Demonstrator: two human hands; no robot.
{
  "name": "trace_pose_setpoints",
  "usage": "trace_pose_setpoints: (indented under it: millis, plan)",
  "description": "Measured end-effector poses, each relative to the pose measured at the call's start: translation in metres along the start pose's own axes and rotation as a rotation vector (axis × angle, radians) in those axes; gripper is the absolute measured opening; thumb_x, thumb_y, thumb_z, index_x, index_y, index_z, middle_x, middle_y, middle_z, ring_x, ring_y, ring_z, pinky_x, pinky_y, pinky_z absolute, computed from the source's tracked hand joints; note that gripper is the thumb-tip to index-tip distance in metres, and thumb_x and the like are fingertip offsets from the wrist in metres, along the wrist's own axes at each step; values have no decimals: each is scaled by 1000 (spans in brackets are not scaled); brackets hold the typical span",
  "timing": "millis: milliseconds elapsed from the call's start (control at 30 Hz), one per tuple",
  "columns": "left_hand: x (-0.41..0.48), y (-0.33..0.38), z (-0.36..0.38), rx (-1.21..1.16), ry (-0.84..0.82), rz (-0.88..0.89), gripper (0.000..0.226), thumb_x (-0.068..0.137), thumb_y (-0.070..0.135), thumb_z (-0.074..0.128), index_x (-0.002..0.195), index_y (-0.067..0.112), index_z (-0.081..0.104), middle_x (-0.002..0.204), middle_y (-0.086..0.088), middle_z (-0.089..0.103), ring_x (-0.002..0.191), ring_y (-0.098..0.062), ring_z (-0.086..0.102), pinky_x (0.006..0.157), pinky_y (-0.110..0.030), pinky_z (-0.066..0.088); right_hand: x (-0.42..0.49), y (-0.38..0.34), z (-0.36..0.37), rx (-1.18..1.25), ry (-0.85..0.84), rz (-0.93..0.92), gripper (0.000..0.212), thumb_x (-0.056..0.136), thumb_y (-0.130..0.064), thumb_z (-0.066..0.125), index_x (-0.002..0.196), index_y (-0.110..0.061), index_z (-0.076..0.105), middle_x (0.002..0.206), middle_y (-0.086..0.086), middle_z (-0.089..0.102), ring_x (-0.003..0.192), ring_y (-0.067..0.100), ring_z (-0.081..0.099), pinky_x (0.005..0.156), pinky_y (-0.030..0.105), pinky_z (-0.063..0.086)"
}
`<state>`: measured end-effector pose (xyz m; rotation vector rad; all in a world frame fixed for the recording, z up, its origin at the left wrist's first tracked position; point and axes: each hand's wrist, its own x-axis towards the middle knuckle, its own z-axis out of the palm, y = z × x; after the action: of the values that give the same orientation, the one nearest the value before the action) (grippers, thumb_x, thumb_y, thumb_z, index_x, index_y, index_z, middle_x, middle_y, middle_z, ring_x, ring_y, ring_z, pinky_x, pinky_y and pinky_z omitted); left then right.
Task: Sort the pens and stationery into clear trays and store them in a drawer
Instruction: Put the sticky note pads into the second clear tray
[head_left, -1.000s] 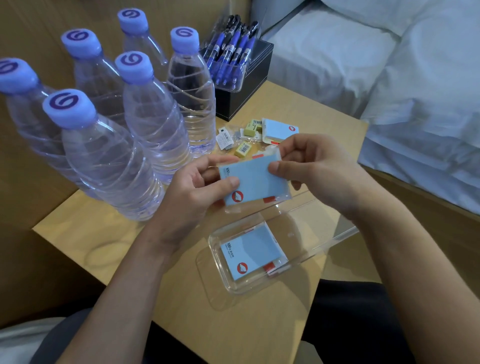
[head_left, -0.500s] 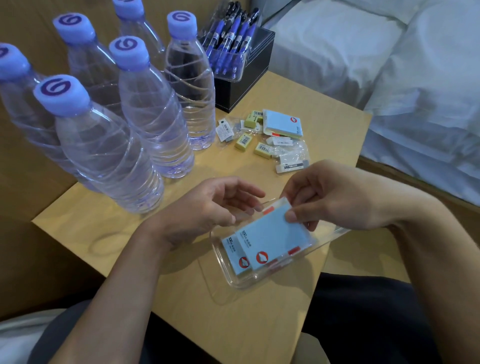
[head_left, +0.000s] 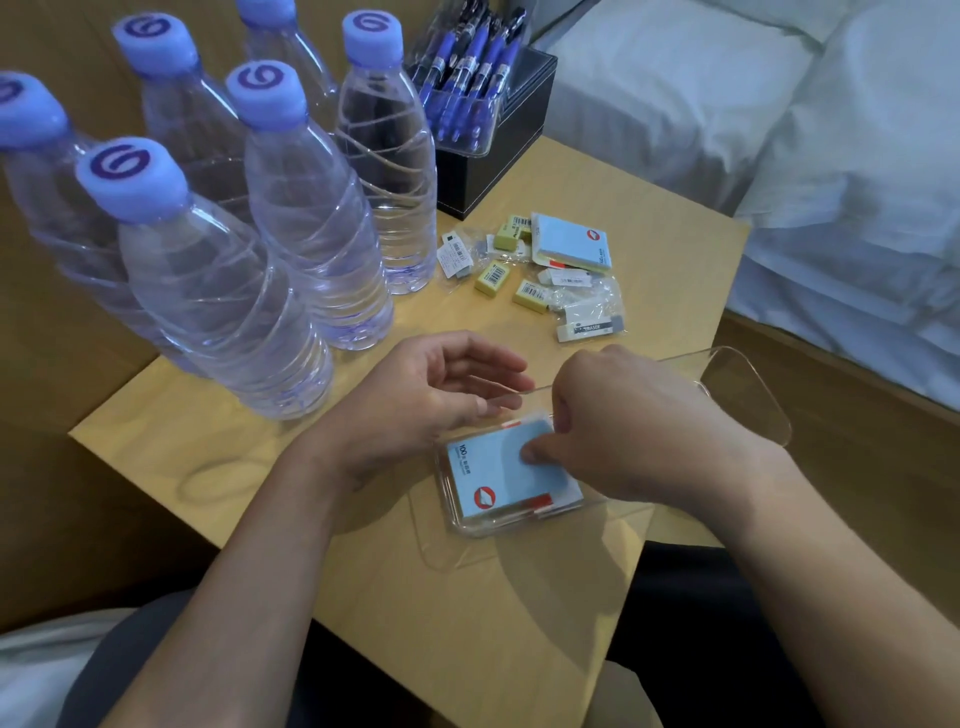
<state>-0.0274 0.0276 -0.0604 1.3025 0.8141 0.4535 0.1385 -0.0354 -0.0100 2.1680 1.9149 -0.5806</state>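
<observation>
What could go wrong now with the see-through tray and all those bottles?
One end of the clear plastic tray seems to overhang the wooden table; a bump might tip it off, with the blue sticky-note pad that the right hand holds inside it. The clear water bottles with blue caps stand close to the open left hand; a careless arm could topple them.

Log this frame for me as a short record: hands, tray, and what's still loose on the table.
left hand: open, empty, beside the tray
right hand: holds the top note pad, thumb on its face
tray: clear, near table edge, pad lying in its near end
unsorted: erasers, spare note pad, farther back
pens: in a second tray on a black box
</observation>
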Motion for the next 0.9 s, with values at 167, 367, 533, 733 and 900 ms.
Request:
trace_pose_setpoints:
  millis: [167,367,533,733,900]
  plan:
    - [0,1,1,33,29,-6,33,89,-19,54,114,0,64,111,-13,76,103,-23,73,92,-30,58,-4,7,-15,7,26,-3,40,82,-61,67,77,-22,61,74,-8,54,71,14,54,59,30,47]
    - [2,1,6,-51,83,-11,26,93,-16,51,105,1,66,106,-13,77,99,-16,75,78,-20,59,42,44,-56,348,373,58,22,90,-32,67,77,-14,70,70,-6,62,69,14,54,54,20,37]
    - [4,-1,8,-70,106,2,21,94,-14,52,107,-4,65,102,-12,78,97,-14,75,72,-17,56,118,61,-52,268,381,78,13,84,-14,65,96,-16,65,101,2,61,97,23,56,60,26,37]
    - [5,-4,3,-67,112,-3,23,93,-12,56,107,2,67,102,-8,78,102,-19,74,82,-26,60,156,48,-41,210,250,-27,25,81,-14,72,100,-14,57,106,7,58,95,25,51,60,26,35]
    - [1,-2,2,-143,99,-8,32,90,-17,46,108,0,67,103,-13,77,102,-23,73,90,-34,58,149,53,-47,286,390,-33,45,77,-27,82,103,-19,47,104,1,52,95,25,52,59,26,36]
